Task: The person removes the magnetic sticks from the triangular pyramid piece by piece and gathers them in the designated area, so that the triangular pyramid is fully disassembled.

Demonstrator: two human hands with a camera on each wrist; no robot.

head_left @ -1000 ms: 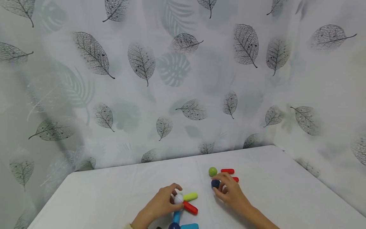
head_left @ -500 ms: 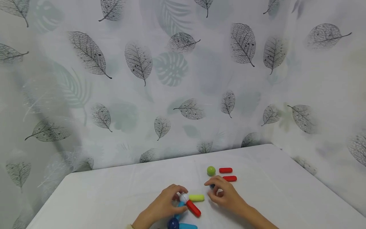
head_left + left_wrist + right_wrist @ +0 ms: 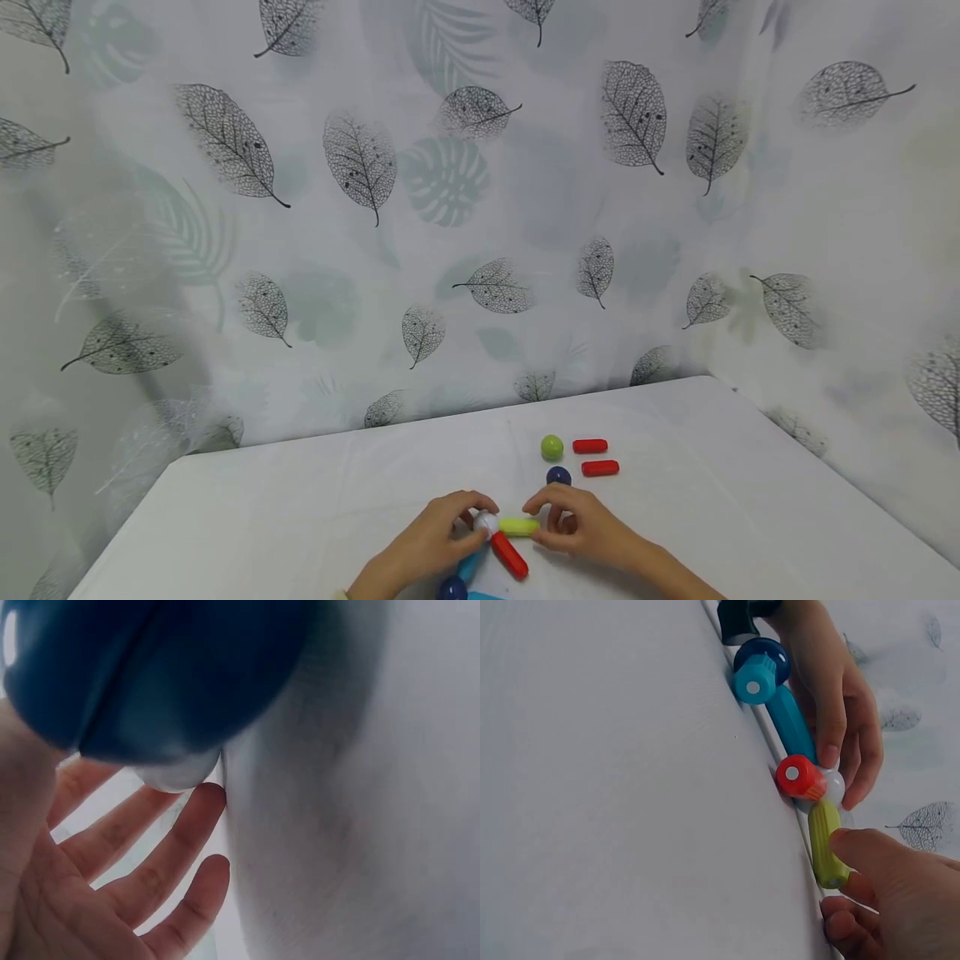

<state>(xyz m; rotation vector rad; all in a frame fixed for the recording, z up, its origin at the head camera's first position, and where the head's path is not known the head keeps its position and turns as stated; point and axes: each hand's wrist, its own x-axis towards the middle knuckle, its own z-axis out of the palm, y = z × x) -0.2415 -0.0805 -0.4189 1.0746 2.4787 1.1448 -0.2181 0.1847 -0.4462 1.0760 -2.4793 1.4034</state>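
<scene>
One yellow-green rod (image 3: 516, 527) ends between the right fingers (image 3: 561, 494).

Yellow-green rod (image 3: 516, 527), red rod (image 3: 510, 557), blue rod (image 3: 790, 721); white ball (image 3: 487, 522), navy ball (image 3: 453, 588), lime ball (image 3: 552, 447). Table cover (image 3: 315, 492): white. Backdrop (image 3: 525, 217): whitish, black-leaf and faded-green-frond print. Dark edge piece (image 3: 736, 621): perhaps black.

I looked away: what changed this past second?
The right hand let go of the loose dark blue ball, moved toward the left hand and now pinches the yellow-green stick. The white ball, still in the left hand, shifted rightward with its attached sticks. Green ball and loose red sticks stayed put.
</scene>
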